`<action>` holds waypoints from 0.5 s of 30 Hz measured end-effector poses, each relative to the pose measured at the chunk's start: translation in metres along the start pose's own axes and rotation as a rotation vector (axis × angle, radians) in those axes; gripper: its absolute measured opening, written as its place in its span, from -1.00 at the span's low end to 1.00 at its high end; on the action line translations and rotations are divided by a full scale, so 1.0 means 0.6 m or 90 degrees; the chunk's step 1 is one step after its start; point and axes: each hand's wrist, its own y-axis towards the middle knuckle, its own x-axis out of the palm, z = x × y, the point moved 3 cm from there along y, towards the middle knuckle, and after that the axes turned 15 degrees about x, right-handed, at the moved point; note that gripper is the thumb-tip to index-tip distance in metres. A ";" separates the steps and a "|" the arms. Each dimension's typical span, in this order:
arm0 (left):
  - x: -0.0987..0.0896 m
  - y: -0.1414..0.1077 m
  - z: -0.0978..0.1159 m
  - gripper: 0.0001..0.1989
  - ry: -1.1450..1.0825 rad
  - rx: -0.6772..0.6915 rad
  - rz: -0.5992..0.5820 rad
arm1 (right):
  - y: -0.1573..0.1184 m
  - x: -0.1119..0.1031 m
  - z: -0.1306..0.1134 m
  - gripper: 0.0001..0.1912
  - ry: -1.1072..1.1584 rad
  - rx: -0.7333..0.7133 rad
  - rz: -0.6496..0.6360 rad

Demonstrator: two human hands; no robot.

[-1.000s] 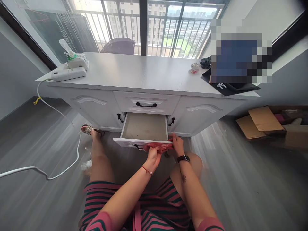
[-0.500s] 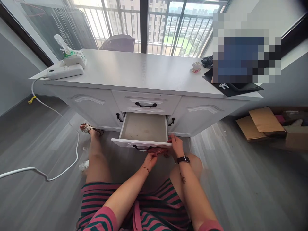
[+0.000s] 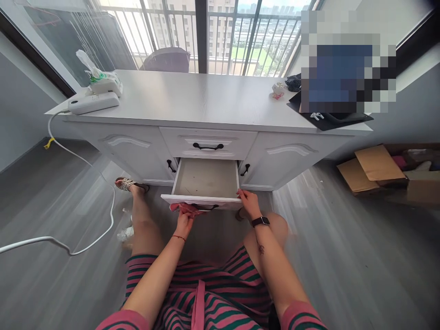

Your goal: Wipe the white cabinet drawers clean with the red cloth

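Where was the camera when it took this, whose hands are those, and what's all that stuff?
There's no robot here. A person wears the camera on their head, so you look forward and down at their own two bare hands. The left hand holds a red cloth against the front of an open drawer. The right hand touches that drawer's right corner. On top of the white cabinet lie a tissue pack and a power strip on the left, and white earbuds on the right. Something beside them is blurred out.
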 end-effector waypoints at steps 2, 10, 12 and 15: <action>-0.015 0.005 0.023 -0.50 0.023 0.031 0.021 | -0.007 0.006 -0.007 -0.47 -0.076 -0.057 0.004; 0.009 -0.031 0.093 -0.37 -0.025 0.180 -0.004 | -0.018 0.000 -0.005 -0.48 -0.069 -0.145 0.076; 0.031 -0.049 0.092 -0.40 -0.037 0.178 -0.007 | -0.018 -0.002 -0.002 -0.49 -0.042 -0.148 0.082; 0.069 -0.085 0.070 -0.39 -0.038 0.149 -0.024 | -0.018 -0.001 0.000 -0.50 -0.042 -0.156 0.082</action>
